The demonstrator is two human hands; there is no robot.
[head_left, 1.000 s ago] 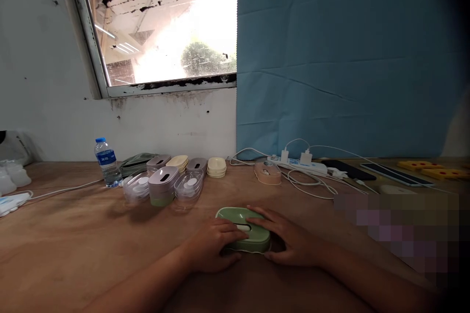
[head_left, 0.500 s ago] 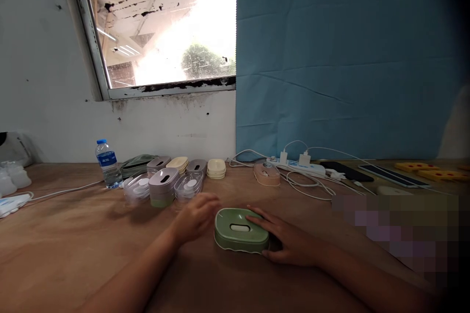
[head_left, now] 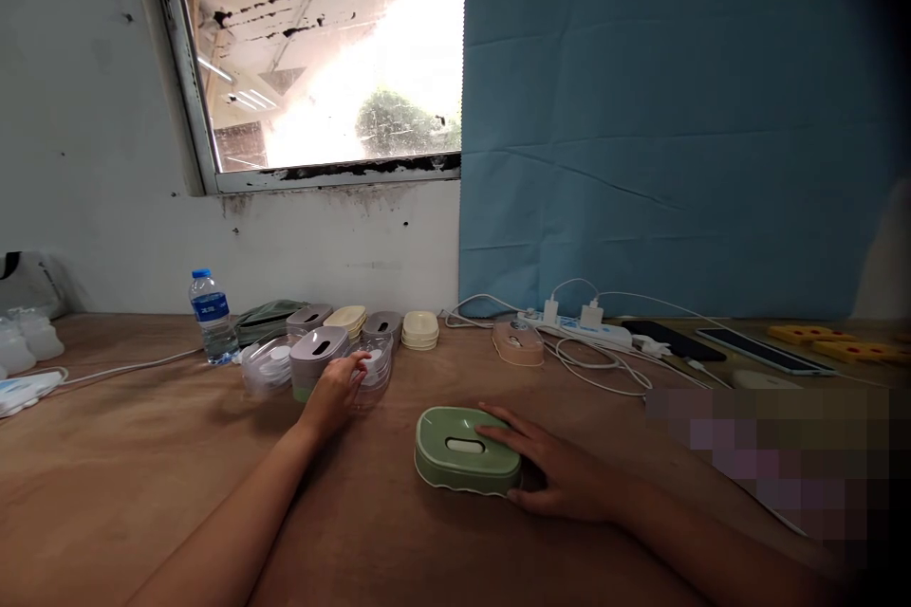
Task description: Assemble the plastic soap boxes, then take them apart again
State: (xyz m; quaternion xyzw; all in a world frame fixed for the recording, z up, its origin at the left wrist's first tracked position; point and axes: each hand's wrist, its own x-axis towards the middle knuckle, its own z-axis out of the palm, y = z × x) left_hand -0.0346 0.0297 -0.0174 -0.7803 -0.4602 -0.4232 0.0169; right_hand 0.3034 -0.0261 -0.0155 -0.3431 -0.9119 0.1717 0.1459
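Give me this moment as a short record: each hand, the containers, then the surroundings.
Left hand: reaching to the clear containers; contact unclear
Right hand: spread over the right end of the green container
Other containers: mauve ones, cream stack
Back left: water bottle
Back right: power strip, cables
Surface: brown tabletop
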